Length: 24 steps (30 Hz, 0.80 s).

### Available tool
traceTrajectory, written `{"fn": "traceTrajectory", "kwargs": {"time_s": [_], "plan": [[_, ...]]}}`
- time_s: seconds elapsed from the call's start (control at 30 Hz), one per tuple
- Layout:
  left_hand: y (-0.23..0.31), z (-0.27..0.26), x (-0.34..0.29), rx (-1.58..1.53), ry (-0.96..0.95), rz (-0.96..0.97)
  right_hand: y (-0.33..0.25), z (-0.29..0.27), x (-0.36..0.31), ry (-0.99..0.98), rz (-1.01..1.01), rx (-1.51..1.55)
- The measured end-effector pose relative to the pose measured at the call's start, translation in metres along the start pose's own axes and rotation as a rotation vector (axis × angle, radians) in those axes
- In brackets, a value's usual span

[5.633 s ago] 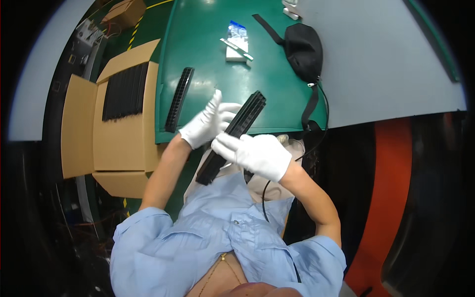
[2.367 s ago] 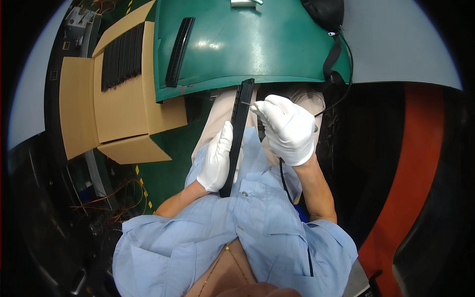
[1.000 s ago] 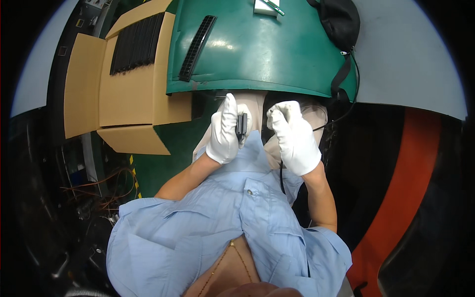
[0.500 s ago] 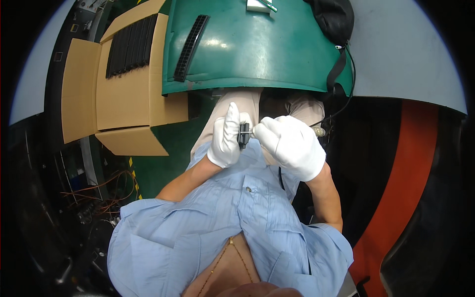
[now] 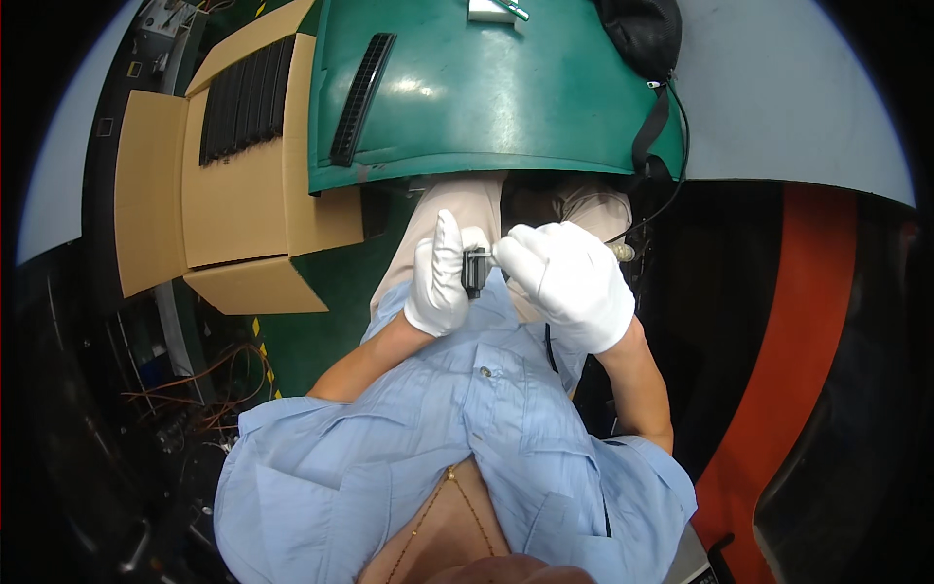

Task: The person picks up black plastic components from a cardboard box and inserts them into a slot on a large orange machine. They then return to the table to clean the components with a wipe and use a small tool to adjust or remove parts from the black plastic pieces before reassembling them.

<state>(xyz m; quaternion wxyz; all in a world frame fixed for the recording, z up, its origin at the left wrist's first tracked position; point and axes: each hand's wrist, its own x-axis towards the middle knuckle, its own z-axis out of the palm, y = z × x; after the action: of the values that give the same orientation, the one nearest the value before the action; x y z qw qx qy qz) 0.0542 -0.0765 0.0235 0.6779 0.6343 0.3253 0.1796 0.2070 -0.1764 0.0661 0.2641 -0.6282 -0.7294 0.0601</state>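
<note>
My gloved left hand (image 5: pixel 440 282) is closed around a small black block-like part (image 5: pixel 475 273), thumb pointing up and away from me. My right hand (image 5: pixel 569 287), also in a white glove, is a fist just to the right of the part. A short thin rod (image 5: pixel 488 254) shows between the right fingers and the part's upper end; most of whatever this hand grips is hidden. Past the far side of the fist, a rounded, clear yellowish end (image 5: pixel 621 252) is visible. Whether it belongs to the same tool I cannot tell. Both hands are above my lap.
Ahead is a green-topped table (image 5: pixel 438 107) with a long black slotted strip (image 5: pixel 363 99), a small white block (image 5: pixel 493 11) bearing a green pen-like item, and a black bag (image 5: pixel 642 39) with strap and cable. An open cardboard box (image 5: pixel 233 209) at left holds several black strips (image 5: pixel 246 100).
The black part has turned slightly in my left hand, and the rod now meets it nearer its top. My right fist has shifted a little left. The whole view has moved slightly.
</note>
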Motion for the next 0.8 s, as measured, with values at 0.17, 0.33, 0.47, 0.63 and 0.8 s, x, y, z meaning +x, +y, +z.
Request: {"fn": "traceTrajectory", "kwargs": {"time_s": [0.17,0.33,0.47,0.63,0.8], "plan": [[0.0,0.001,-0.006,-0.125,0.006,-0.131,0.009,0.013,-0.003,0.053,0.065,0.011],[-0.025,-0.006,-0.003,-0.127,-0.124,-0.017,-0.002,-0.003,0.0,0.1,0.568,0.344],[-0.014,0.012,0.004,-0.029,-0.148,0.26,-0.011,-0.023,0.014,-0.255,0.697,0.565],[0.023,-0.009,0.046,0.401,-0.271,0.676,-0.006,-0.032,0.012,-0.384,0.747,0.656],[0.051,-0.019,0.075,0.63,0.193,0.803,-0.014,-0.009,0.003,0.18,0.726,0.593]]}}
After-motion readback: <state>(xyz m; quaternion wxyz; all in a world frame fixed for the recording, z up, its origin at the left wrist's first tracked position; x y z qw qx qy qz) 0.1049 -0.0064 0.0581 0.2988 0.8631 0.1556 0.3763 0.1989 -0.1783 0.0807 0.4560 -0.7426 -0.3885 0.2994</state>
